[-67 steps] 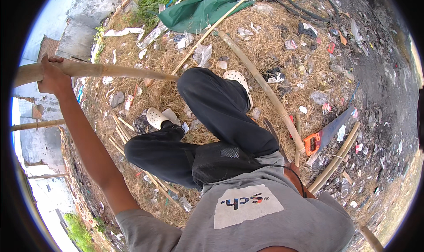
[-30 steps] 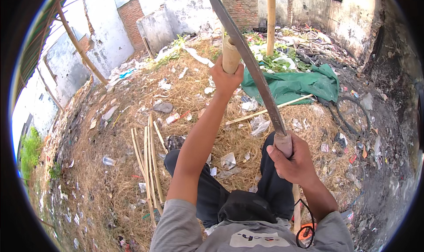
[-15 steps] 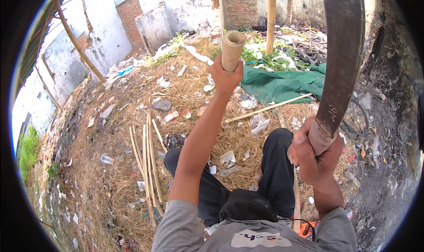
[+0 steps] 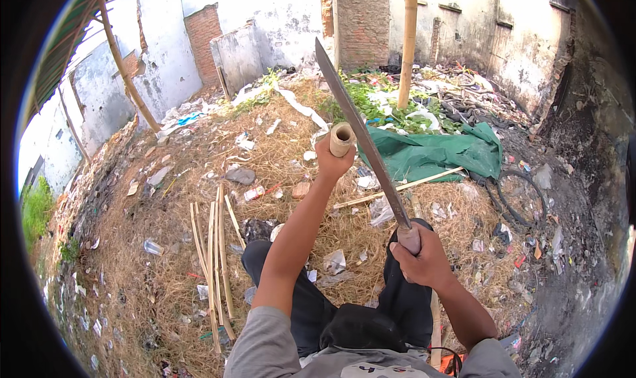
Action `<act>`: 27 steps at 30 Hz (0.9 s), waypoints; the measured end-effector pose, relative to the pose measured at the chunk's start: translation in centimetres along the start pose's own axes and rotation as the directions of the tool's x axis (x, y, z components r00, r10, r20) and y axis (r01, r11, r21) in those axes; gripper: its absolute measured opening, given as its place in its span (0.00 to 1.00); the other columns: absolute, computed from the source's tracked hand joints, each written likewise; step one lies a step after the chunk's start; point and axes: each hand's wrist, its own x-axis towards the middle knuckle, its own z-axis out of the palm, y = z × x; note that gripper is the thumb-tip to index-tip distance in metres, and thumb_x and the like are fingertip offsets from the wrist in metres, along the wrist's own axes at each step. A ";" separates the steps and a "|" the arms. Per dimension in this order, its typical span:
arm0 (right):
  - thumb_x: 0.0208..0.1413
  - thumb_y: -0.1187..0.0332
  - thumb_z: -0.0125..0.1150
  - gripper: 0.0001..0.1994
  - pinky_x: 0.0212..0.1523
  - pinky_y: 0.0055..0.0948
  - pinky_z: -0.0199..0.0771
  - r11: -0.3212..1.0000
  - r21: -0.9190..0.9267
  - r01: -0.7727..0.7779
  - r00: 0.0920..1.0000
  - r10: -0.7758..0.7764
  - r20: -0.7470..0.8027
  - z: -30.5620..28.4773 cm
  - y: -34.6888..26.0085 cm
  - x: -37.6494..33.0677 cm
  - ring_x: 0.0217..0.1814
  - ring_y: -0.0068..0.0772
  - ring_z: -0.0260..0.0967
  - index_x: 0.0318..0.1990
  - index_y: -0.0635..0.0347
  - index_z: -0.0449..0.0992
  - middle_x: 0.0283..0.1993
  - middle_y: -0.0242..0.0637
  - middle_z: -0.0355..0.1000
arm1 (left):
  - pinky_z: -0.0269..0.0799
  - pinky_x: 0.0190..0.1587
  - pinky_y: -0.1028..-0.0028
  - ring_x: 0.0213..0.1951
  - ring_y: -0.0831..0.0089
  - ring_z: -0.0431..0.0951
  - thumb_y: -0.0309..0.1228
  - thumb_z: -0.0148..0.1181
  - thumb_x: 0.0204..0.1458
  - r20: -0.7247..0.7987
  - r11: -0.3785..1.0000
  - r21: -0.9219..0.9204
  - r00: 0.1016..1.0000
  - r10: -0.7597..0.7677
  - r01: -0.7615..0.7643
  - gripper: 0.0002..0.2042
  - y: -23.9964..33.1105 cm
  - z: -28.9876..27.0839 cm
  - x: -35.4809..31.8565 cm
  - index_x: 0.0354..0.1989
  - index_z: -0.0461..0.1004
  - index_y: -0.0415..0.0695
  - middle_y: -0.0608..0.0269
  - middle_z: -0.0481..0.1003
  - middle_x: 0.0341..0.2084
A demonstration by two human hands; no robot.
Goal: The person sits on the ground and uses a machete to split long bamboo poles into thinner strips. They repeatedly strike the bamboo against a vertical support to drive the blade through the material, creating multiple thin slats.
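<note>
My left hand (image 4: 336,161) is closed around a hollow bamboo tube (image 4: 342,138), its open end facing up toward me. In my right hand (image 4: 422,259) is the pale handle of a machete (image 4: 368,140). The long dark blade slants up and to the left, its tip above and beyond the tube. In this view the blade passes just right of the tube; I cannot tell whether they touch. Split bamboo strips (image 4: 213,259) lie side by side on the ground left of my legs. A single strip (image 4: 404,187) lies beyond my knees.
Dry grass and litter cover the ground. A green tarp (image 4: 444,151) lies ahead to the right, with a black hose (image 4: 513,206) near it. An upright bamboo pole (image 4: 406,53) stands beyond; a slanted pole (image 4: 129,73) is at left. Worn walls (image 4: 291,24) stand behind.
The machete has come down from high on the right and tilted left toward the bamboo tube. My right hand has moved down and left; my left hand and the tube are lower.
</note>
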 end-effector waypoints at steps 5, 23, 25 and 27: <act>0.52 0.67 0.62 0.11 0.31 0.32 0.69 0.996 0.024 0.081 0.994 -0.079 -0.080 0.2 -2.4 -0.2 0.27 0.32 0.70 0.37 0.67 0.72 0.26 0.42 0.72 | 0.72 0.30 0.74 0.26 0.79 0.77 0.25 0.65 0.41 0.022 1.000 0.005 1.000 -0.004 0.004 0.08 0.9 0.0 0.6 0.31 0.75 0.40 0.65 0.77 0.23; 0.50 0.74 0.63 0.07 0.26 0.25 0.67 0.963 0.109 0.248 0.937 -0.210 -0.277 -0.3 -6.5 -0.3 0.23 0.23 0.68 0.32 0.62 0.69 0.22 0.36 0.69 | 0.76 0.35 0.73 0.31 0.77 0.81 0.25 0.65 0.42 0.041 0.999 0.036 0.999 -0.011 0.009 0.13 0.5 1.2 -0.1 0.39 0.79 0.38 0.59 0.81 0.28; 0.50 0.73 0.62 0.08 0.27 0.29 0.69 0.971 -0.034 0.235 0.941 -0.236 -0.242 0.8 -4.4 0.5 0.23 0.31 0.70 0.35 0.65 0.71 0.21 0.40 0.69 | 0.76 0.35 0.74 0.31 0.77 0.81 0.25 0.65 0.42 0.052 0.998 0.012 0.997 -0.058 0.057 0.12 0.5 0.9 -0.2 0.38 0.79 0.38 0.59 0.81 0.28; 0.50 0.71 0.61 0.10 0.29 0.33 0.70 0.976 -0.138 0.169 0.967 -0.191 -0.170 2.4 1.4 2.0 0.24 0.40 0.71 0.36 0.68 0.71 0.22 0.45 0.70 | 0.76 0.35 0.74 0.31 0.78 0.81 0.25 0.65 0.43 0.071 0.992 -0.052 0.991 -0.111 0.115 0.11 1.3 1.4 -0.2 0.37 0.79 0.38 0.60 0.81 0.28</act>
